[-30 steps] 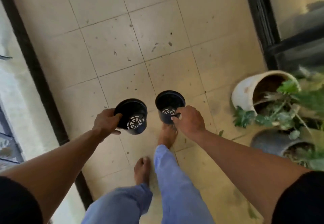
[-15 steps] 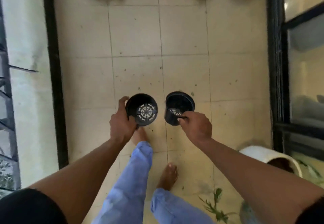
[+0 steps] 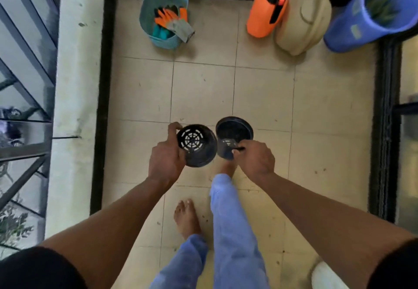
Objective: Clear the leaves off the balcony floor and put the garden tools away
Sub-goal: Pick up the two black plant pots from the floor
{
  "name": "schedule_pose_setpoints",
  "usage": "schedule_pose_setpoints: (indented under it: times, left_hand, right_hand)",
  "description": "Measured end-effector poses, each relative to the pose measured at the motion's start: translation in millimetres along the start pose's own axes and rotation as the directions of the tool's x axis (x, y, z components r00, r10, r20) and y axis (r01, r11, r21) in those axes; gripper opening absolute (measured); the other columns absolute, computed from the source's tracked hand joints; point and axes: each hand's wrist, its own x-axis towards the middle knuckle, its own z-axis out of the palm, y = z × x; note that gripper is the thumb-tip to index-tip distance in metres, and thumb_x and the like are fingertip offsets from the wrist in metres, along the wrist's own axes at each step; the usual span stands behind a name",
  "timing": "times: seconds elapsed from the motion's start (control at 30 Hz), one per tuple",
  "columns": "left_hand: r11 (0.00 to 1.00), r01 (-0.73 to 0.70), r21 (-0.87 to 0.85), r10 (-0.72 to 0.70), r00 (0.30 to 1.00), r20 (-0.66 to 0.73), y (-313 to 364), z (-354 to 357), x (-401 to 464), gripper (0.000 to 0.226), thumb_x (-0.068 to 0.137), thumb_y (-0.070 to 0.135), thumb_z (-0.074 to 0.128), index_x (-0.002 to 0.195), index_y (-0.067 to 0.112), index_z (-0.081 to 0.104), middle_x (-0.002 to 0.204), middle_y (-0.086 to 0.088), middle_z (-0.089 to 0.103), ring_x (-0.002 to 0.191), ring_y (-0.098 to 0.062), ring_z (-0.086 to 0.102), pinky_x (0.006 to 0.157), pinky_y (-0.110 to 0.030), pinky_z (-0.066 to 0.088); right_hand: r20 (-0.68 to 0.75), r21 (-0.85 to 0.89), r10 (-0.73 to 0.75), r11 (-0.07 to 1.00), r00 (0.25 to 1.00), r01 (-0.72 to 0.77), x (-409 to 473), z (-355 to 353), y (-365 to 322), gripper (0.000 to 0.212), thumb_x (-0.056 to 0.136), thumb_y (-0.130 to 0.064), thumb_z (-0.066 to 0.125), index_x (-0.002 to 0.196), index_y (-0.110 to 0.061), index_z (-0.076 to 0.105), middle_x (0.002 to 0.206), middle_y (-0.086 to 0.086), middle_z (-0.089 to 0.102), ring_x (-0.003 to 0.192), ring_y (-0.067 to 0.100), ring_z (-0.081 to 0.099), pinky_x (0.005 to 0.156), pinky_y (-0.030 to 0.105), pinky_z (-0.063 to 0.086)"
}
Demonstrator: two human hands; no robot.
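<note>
Black plastic, both of them: two small pots carried above the tiled floor (image 3: 260,90), side by side and almost touching. Left pot (image 3: 196,145) tipped over, slotted bottom facing up at the camera, gripped round its wall by the left hand (image 3: 166,156), fingers curled about it. Right pot (image 3: 233,136) mouth-up, pinched at its near rim by the right hand (image 3: 254,157) (thumb and fingers closed on the edge). Straight ahead at about eleven o'clock, well apart from both hands, a teal basket (image 3: 163,13) against the far wall, orange gloves (image 3: 173,18) draped inside. At one o'clock an orange sprayer (image 3: 264,15), a beige watering can (image 3: 303,22) and a blue bucket (image 3: 371,13) holding greenery. Likely destination that far row; left hand slightly nearer the basket, right hand nearer the bucket side. No loose leaves plainly seen on the tiles, only specks.
</note>
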Motion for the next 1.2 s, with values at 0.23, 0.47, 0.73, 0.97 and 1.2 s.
schedule_pose_setpoints:
  times: [0.23, 0.47, 0.73, 0.97, 1.2]
  left_hand:
    - [0.996, -0.035, 0.087, 0.032, 0.999, 0.040, 52.0, -18.7, 75.3, 0.063, 0.093, 0.014, 0.047, 0.147, 0.039, 0.024, 0.082, -0.013, 0.069, 0.070, -0.041, 0.064, 0.061, -0.040, 0.052]
    - [0.990, -0.033, 0.135, 0.036, 0.999, -0.023, 96.0, -25.0, 165.8, 0.071, 0.086, 0.008, 0.052, 0.146, 0.032, 0.025, 0.070, -0.009, 0.056, 0.061, -0.035, 0.049, 0.059, -0.036, 0.034]
    - [0.990, -0.113, 0.084, 0.119, 0.991, -0.068, 115.2, -40.4, 251.7, 0.054, 0.087, 0.020, 0.044, 0.140, 0.031, 0.045, 0.075, -0.014, 0.068, 0.069, -0.041, 0.058, 0.068, -0.043, 0.049]
    - [0.980, -0.124, 0.153, 0.125, 0.992, 0.001, 107.7, -66.8, 314.3, 0.032, 0.089, 0.033, 0.042, 0.100, 0.016, 0.068, 0.086, -0.012, 0.074, 0.083, -0.041, 0.067, 0.073, -0.041, 0.047]
    - [0.958, -0.194, 0.211, 0.156, 0.971, 0.181, 94.6, -100.0, 373.3, 0.035, 0.082, 0.033, 0.071, 0.114, 0.019, 0.066, 0.098, -0.008, 0.074, 0.095, -0.035, 0.066, 0.081, -0.039, 0.048]
  right_hand:
    - [0.108, -0.106, -0.082, 0.990, 0.991, 0.094, 85.1, -66.0, -22.8, 0.019, 0.092, -0.041, 0.065, 0.102, -0.028, 0.074, 0.103, 0.001, 0.074, 0.095, 0.028, 0.070, 0.072, 0.030, 0.051]
    - [0.102, -0.122, -0.164, 0.977, 0.981, 0.176, 166.5, -125.9, -38.6, 0.021, 0.093, -0.041, 0.065, 0.106, -0.029, 0.074, 0.102, 0.001, 0.075, 0.092, 0.029, 0.069, 0.075, 0.034, 0.058]
    - [0.078, -0.121, -0.099, 0.987, 0.992, 0.108, 233.0, -160.4, -64.8, 0.017, 0.093, -0.041, 0.066, 0.103, -0.029, 0.073, 0.098, 0.001, 0.074, 0.091, 0.030, 0.069, 0.070, 0.030, 0.051]
    - [0.053, -0.082, -0.011, 0.996, 0.999, 0.015, 273.2, -175.8, -107.6, 0.017, 0.093, -0.038, 0.065, 0.101, -0.026, 0.073, 0.096, 0.003, 0.073, 0.087, 0.029, 0.068, 0.069, 0.031, 0.052]
    - [0.011, -0.020, 0.019, 1.000, 1.000, -0.019, 317.1, -183.0, -152.4, 0.019, 0.093, -0.036, 0.064, 0.099, -0.020, 0.073, 0.095, 0.008, 0.074, 0.088, 0.032, 0.068, 0.072, 0.036, 0.056]
